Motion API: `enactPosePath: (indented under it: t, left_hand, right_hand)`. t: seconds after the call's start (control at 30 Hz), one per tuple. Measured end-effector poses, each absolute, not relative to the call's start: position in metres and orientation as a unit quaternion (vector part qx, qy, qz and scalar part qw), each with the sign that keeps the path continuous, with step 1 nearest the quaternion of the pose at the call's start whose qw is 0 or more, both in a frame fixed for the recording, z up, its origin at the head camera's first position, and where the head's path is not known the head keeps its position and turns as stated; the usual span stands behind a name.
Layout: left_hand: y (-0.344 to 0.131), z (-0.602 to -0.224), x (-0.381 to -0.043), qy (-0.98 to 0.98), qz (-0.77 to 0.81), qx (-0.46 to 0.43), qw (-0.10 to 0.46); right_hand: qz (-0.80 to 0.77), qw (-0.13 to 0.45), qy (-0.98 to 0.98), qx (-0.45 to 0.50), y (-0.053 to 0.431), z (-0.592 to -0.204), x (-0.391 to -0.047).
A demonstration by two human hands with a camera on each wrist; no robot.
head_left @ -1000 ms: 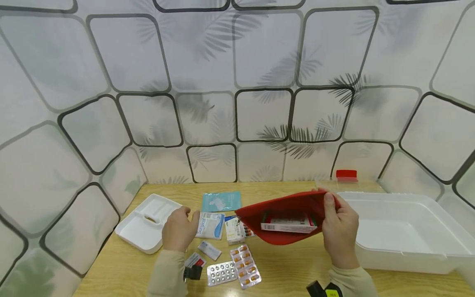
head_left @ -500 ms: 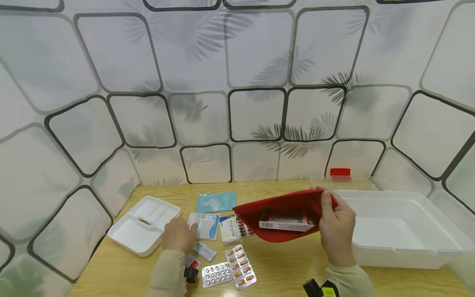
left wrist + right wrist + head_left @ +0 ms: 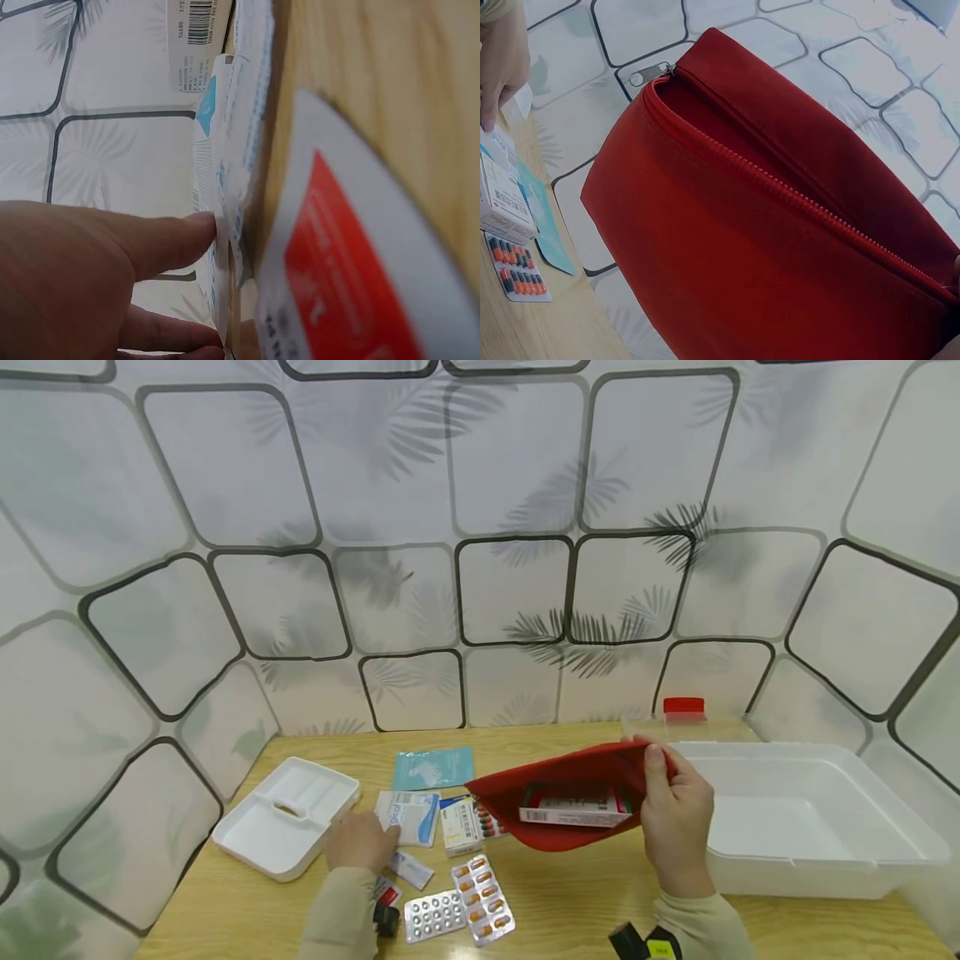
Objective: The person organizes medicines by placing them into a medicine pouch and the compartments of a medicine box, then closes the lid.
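Observation:
My right hand [image 3: 678, 818] grips one end of a red zippered pouch [image 3: 697, 225], held above the table with its mouth unzipped. A white and red medicine box [image 3: 573, 814] lies inside. My left hand [image 3: 360, 842] reaches down to a white and blue packet marked Surgical [image 3: 408, 817]. In the left wrist view its thumb [image 3: 184, 236] touches the flat packet, with other fingers by its edge. Around it lie a medicine box [image 3: 461, 827], a black and red capsule strip [image 3: 517, 270], a small white packet [image 3: 410, 868], a red and white packet [image 3: 330, 277], a tablet blister [image 3: 435, 916] and an orange capsule blister [image 3: 483, 900].
A white divided tray [image 3: 281, 827] stands left of my left hand. Toward the back lies a turquoise packet [image 3: 433, 768]. On the right sits a large white bin [image 3: 825, 860], with a clear lid with a red latch [image 3: 684, 706] behind it. Patterned curtain walls enclose the table.
My left hand has lowered onto the left edge of the Surgical packet. The right hand keeps the red pouch in nearly the same position. The head view has shifted slightly.

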State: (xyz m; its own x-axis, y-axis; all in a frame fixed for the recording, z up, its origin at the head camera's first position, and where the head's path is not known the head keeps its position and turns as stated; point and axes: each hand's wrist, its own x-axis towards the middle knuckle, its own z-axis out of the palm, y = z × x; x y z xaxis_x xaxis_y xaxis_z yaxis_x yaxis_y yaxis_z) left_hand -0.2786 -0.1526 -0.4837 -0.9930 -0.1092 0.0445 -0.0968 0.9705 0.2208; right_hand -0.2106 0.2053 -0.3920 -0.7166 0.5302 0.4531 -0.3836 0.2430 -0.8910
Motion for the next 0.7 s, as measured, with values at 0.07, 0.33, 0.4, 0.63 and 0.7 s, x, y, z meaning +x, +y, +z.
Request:
enactPosePath:
  t: [0.07, 0.33, 0.4, 0.63, 0.7]
  left_hand:
    - [-0.152, -0.483, -0.278, -0.993, -0.106, 0.05, 0.025]
    - [-0.151, -0.478, -0.276, -0.992, -0.119, 0.042, 0.005]
    - [-0.152, -0.477, -0.275, -0.991, -0.124, 0.043, 0.003]
    - [-0.167, -0.471, -0.28, -0.973, -0.225, 0.048, 0.02]
    - [-0.172, -0.465, -0.284, -0.961, -0.272, 0.044, 0.015]
  right_hand:
    - [0.611, 0.376, -0.695, -0.049, 0.205, -0.392, -0.211]
    - [0.601, 0.373, -0.705, -0.046, 0.203, -0.392, -0.21]
    - [0.6, 0.374, -0.706, -0.047, 0.203, -0.392, -0.21]
    - [0.613, 0.385, -0.688, -0.056, 0.203, -0.39, -0.211]
    - [0.609, 0.381, -0.693, -0.057, 0.203, -0.39, -0.211]
